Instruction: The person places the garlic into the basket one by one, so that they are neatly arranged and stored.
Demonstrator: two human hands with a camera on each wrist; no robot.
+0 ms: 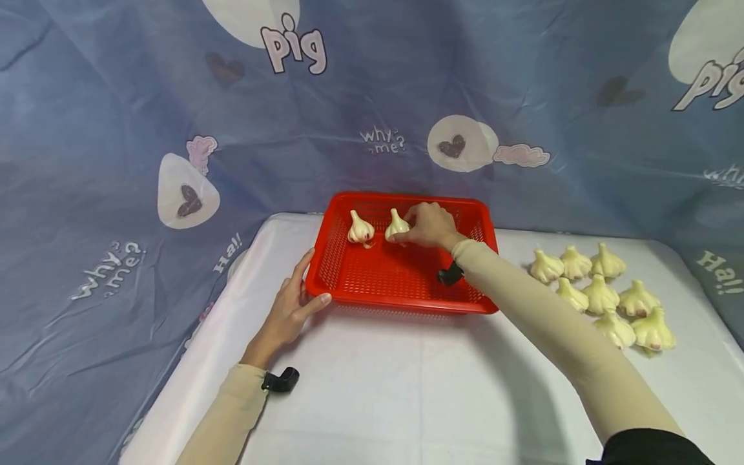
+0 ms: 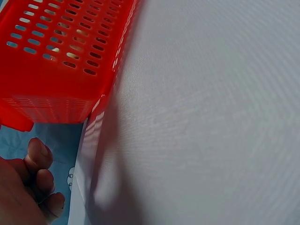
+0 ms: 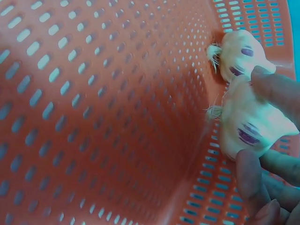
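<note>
Inside the red basket (image 1: 401,301), toward its back, the right hand (image 1: 431,225) pinches a garlic bulb (image 1: 396,223) just right of a second bulb (image 1: 360,228), its sleeved forearm (image 1: 540,310) covering part of the basket's right rim. The left hand (image 1: 287,309), loosely spread, touches the basket's front left corner. Eight bulbs (image 1: 600,296) sit right of the basket; printed blue cloth (image 1: 395,93) hangs behind it.

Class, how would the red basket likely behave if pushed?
The red basket is probably light, being pierced with many holes. Straight-edged and unbuckled, it would likely keep its shape. Wide and low, it may slide rather than tip.
</note>
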